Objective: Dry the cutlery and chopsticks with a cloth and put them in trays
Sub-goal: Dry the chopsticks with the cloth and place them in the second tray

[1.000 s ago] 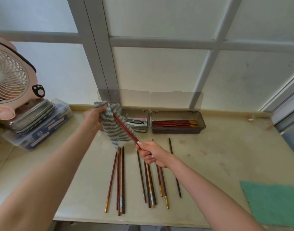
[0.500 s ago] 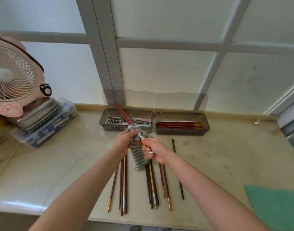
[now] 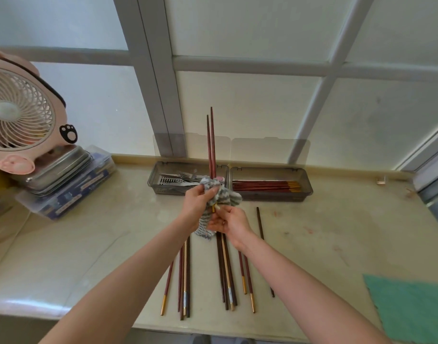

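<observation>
Pale counter [image 3: 88, 256] filled the lower view, and nearest its front edge lay the loose chopsticks [image 3: 227, 269], side by side and pointing away from the person, several with gold ends toward the front. A green mat [image 3: 411, 306] lay well apart at the right.

Just beyond them the right hand [image 3: 231, 220] pinched the gold lower end of the held pair [image 3: 211, 145], fingers curled round it. The left hand [image 3: 196, 202] was closed on the grey striped cloth [image 3: 222, 197], which it bunched round the pair a little higher up. The two sticks stood nearly upright, their thin tips clear of the cloth and high against the window [image 3: 250, 100].

Such sticks looked light, stiff and thin, and probably slick while damp, so they would likely twist or slide apart unless pinched together close to the thick gold end. The soft cloth should wrap them easily.

Behind the hands stood two trays against the wall: the cutlery tray [image 3: 163, 189] at the left with forks and a slotted piece in it, and the chopstick tray [image 3: 307, 187] at the right with red sticks lying lengthwise. A pink fan [image 3: 19, 115] stood far left.
</observation>
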